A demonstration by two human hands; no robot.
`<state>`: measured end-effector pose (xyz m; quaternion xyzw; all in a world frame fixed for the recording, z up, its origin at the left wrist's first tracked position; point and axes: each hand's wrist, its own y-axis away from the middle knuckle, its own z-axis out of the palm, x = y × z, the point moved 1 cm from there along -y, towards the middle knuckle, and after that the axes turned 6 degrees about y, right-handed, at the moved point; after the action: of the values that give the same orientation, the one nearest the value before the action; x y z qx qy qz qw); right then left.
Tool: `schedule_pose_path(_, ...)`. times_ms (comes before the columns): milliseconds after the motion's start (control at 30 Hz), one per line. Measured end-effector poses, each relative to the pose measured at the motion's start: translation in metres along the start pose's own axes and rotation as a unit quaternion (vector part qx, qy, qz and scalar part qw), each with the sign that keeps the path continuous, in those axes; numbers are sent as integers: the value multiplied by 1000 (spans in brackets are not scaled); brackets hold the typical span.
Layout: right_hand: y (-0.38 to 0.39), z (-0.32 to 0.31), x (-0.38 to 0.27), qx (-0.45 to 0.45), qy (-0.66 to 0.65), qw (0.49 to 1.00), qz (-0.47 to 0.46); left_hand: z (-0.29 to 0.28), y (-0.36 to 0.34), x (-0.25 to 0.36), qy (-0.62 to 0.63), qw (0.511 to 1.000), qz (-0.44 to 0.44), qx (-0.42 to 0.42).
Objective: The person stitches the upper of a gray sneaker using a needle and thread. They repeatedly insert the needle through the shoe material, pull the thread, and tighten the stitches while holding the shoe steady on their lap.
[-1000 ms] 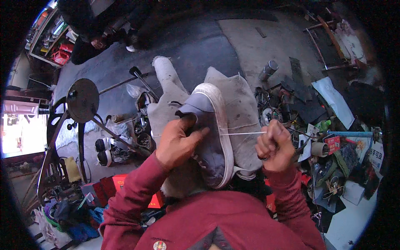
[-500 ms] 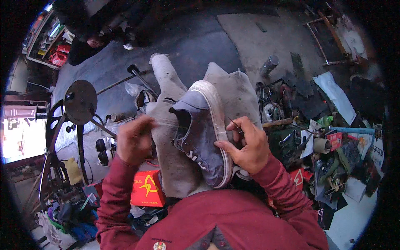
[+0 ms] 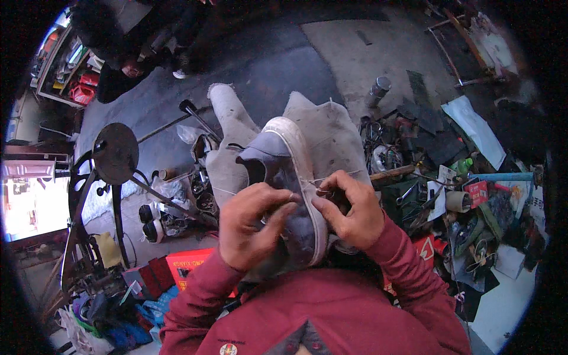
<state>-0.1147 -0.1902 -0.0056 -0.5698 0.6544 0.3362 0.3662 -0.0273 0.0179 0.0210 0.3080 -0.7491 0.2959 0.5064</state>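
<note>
A grey-blue sneaker [image 3: 277, 168] with a whitish rubber sole [image 3: 300, 155] rests tilted on the grey cloth [image 3: 328, 139] over my lap, its sole edge turned to the right. My left hand [image 3: 251, 225] is over the shoe's upper, thumb and forefinger drawn together beside the sole; anything between them is too small to make out. At the sole's right edge, my right hand [image 3: 354, 212] pinches a thin pale thread [image 3: 337, 176], which runs from the sole across its forefinger. Another fine strand [image 3: 225, 190] shows on the cloth left of my left hand.
A black metal stand with a round plate [image 3: 116, 154] rises on the left. Red boxes [image 3: 186, 260] lie near my left forearm. Tools and scraps, with a green bottle [image 3: 462, 165], crowd the right. Another person's shoe [image 3: 179, 66] shows at the far left.
My left hand has come in from the left, down over the shoe to the sole. My right hand stays at the sole edge, with its fingers drawn closer together.
</note>
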Motion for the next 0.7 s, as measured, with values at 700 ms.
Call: schedule_pose_path(700, -4, -17, 3, -85, -69, 994, -1, 26, -4, -27, 80, 992, -58, 78)
